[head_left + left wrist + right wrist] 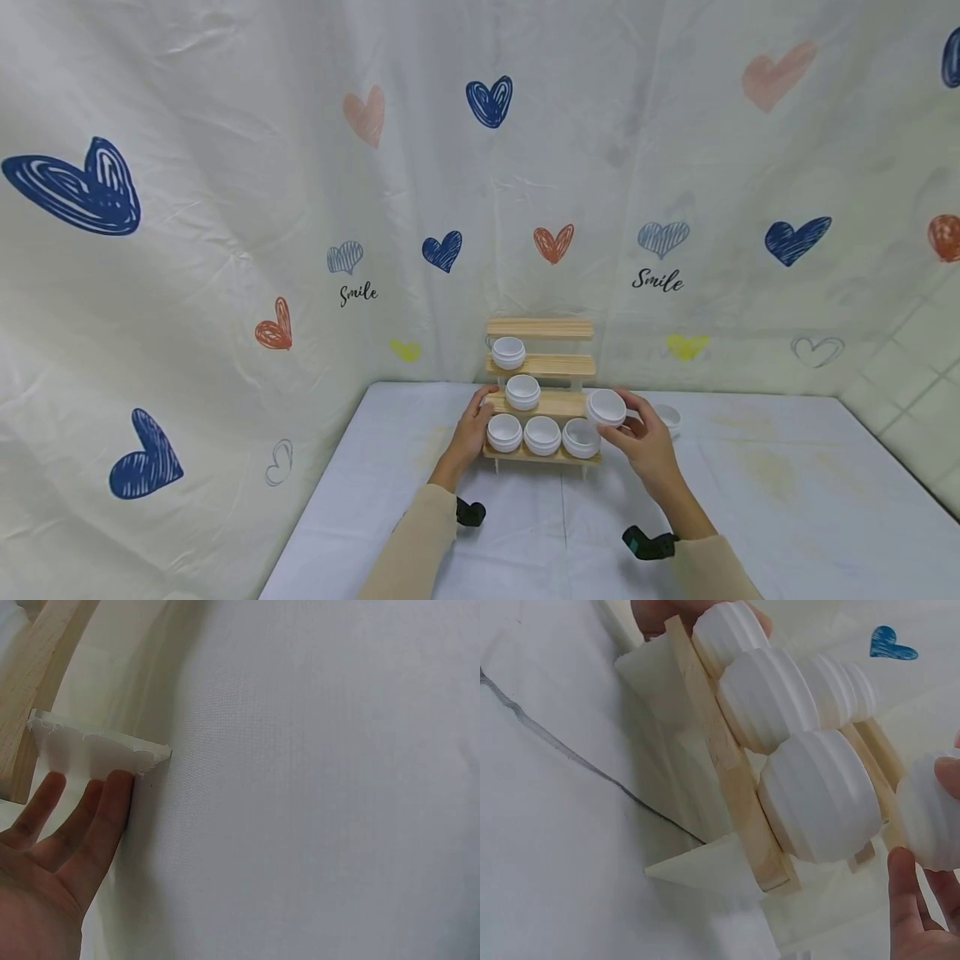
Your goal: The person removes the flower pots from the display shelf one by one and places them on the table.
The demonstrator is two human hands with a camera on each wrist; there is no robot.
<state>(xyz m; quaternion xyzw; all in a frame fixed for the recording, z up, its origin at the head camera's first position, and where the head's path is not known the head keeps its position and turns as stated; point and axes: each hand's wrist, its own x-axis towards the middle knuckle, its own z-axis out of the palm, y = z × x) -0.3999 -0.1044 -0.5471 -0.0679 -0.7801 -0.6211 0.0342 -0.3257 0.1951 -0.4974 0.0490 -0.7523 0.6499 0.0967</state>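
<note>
- Pinching a white cup [606, 407], the right hand [647, 439] hovered at the tiered stand's [540, 327] right edge.
- Left hand [468, 429], fingers spread, touched the stand's left edge (apparently steadying).

A heart-printed curtain [577, 171] — pale — hangs behind a white-covered table [795, 500].

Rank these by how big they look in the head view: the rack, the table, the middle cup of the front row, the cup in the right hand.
1. Table
2. Rack
3. Cup in the right hand and middle front cup: they look alike, so unranked.
</note>
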